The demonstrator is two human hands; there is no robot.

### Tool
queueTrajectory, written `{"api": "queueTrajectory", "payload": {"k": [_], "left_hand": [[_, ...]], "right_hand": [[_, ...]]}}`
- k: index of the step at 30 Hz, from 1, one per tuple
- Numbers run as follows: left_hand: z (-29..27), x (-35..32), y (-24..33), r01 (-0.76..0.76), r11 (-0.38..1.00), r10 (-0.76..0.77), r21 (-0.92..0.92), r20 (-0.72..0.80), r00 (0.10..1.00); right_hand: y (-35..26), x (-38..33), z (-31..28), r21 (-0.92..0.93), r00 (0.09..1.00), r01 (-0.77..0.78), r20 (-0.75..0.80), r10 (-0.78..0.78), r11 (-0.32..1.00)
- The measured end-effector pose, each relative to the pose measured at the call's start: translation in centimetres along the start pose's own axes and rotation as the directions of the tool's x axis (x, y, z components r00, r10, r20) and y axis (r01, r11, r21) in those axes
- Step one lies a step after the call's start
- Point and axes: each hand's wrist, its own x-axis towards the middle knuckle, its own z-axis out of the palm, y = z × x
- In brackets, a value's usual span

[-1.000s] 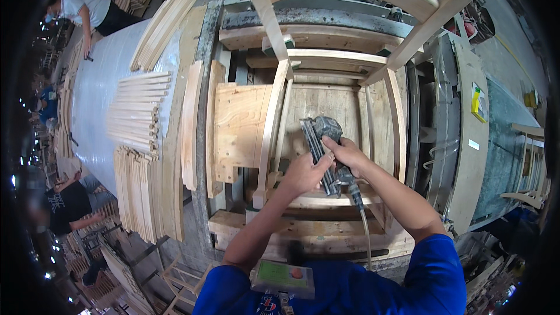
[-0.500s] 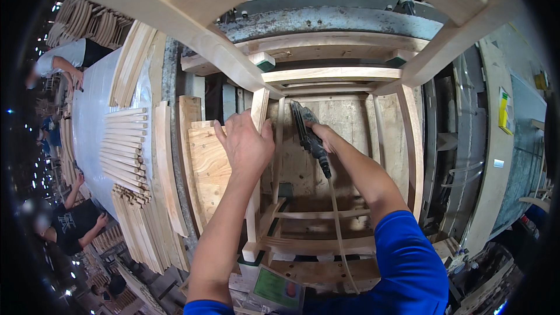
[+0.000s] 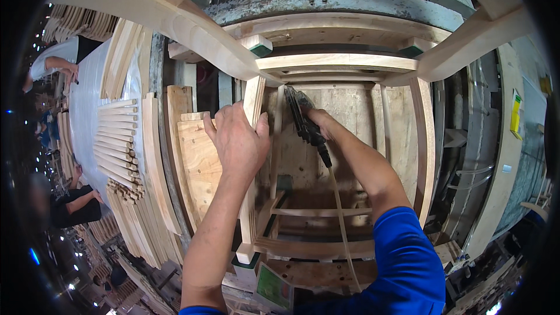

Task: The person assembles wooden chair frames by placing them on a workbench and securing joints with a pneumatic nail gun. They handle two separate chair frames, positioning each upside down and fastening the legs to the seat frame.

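Note:
A pale wooden chair frame (image 3: 344,62) stands before me, its seat rails forming an open rectangle. My left hand (image 3: 236,146) grips the left side rail (image 3: 247,224) near its far end, with the thumb on the inner side and the fingers around the outside. Inside the frame, my right hand (image 3: 322,125) is closed around a black air nail gun (image 3: 302,119). The gun's nose points at the far left inner corner; whether it touches the wood is hidden. A thin pale air hose (image 3: 340,210) runs from the gun toward me.
On the left, a plastic-covered table (image 3: 87,105) bears round dowels (image 3: 116,147) and flat wooden strips (image 3: 154,157). Two people work beyond it. Metal machine beams (image 3: 332,9) cross the far side. A yellow-labelled item (image 3: 516,115) lies on the right bench.
The view has shifted slightly, so the frame appears larger. My right hand and the nail gun sit a little farther into the far left corner. My left hand keeps its grip on the rail.

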Motion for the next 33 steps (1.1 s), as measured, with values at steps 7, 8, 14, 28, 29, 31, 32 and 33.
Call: {"api": "queueTrajectory", "payload": {"k": [7,8,14,28,29,31,32,33], "left_hand": [[-0.1,0.1,0.2,0.020,1.000,-0.020,-0.003,0.016,1.000],[-0.3,0.3,0.5,0.018,1.000,-0.018,-0.016,0.019,1.000],[-0.4,-0.2,0.1,0.006,1.000,-0.006,-0.023,-0.007,1.000],[-0.1,-0.2,0.0,0.001,0.999,-0.001,-0.032,-0.009,1.000],[-0.1,-0.3,0.0,0.001,0.999,-0.001,-0.035,-0.008,1.000],[-0.2,-0.2,0.0,0.002,0.999,-0.002,-0.045,-0.006,1.000],[-0.2,-0.1,0.1,0.000,0.999,0.000,-0.050,-0.004,1.000],[-0.3,0.0,0.2,-0.001,0.999,0.001,-0.054,-0.001,1.000]], "right_hand": [[2.6,-0.8,-1.2,0.146,0.992,-0.007,0.124,-0.011,0.989],[3.7,-0.8,-2.0,0.200,0.992,0.001,0.120,-0.026,0.980],[8.2,-2.8,-8.1,0.866,0.980,-0.063,0.148,-0.134,0.496],[5.4,-4.1,-13.0,0.861,0.967,0.191,-0.083,-0.241,0.472],[5.4,-4.0,-12.8,0.843,0.960,0.232,-0.117,-0.254,0.486],[5.3,-3.7,-13.0,0.830,0.971,0.218,-0.133,-0.197,0.514],[5.4,-3.7,-13.3,0.799,0.966,0.238,-0.137,-0.218,0.552],[5.5,-3.7,-13.6,0.766,0.961,0.257,-0.139,-0.239,0.589]]}}
